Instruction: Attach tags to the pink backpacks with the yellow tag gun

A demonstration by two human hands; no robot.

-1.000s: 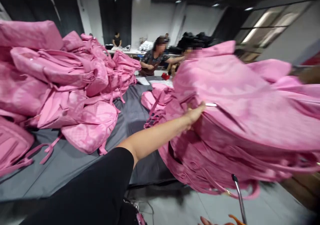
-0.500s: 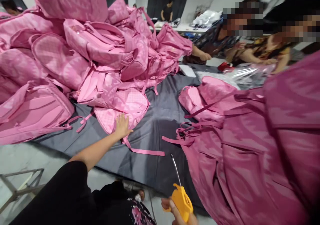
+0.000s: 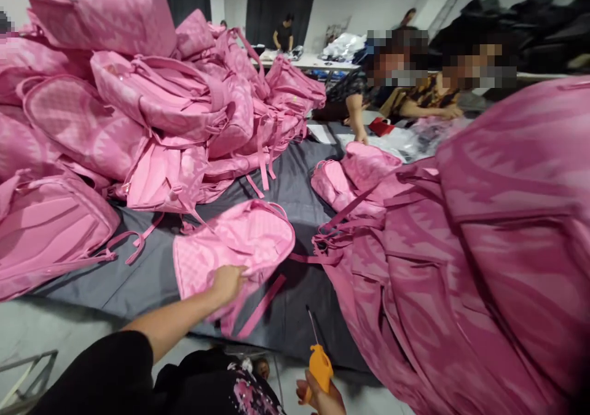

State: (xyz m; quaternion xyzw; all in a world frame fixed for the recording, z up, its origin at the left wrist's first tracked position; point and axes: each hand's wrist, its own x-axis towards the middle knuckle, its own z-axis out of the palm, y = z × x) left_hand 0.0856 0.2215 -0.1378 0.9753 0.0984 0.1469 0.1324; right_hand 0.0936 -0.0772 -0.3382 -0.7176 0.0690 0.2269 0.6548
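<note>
My left hand [image 3: 227,281] grips the near edge of a pink backpack [image 3: 239,243] that lies on the dark grey table cover [image 3: 138,280], pulled out from the big pile. My right hand [image 3: 322,396] at the bottom edge holds an orange-handled tool [image 3: 319,366] with a thin metal tip pointing up. A loose pink strap [image 3: 262,304] trails from the backpack toward me.
A tall pile of pink backpacks [image 3: 138,107] fills the left. Another stack of pink backpacks [image 3: 483,249] looms close on the right. Two people [image 3: 415,89] work at the table's far end, one more stands far back. A metal frame [image 3: 27,372] is at bottom left.
My left hand left the right stack, reached to the left pile, took hold of one backpack and dragged it toward me. My right hand with the orange tool came into view.
</note>
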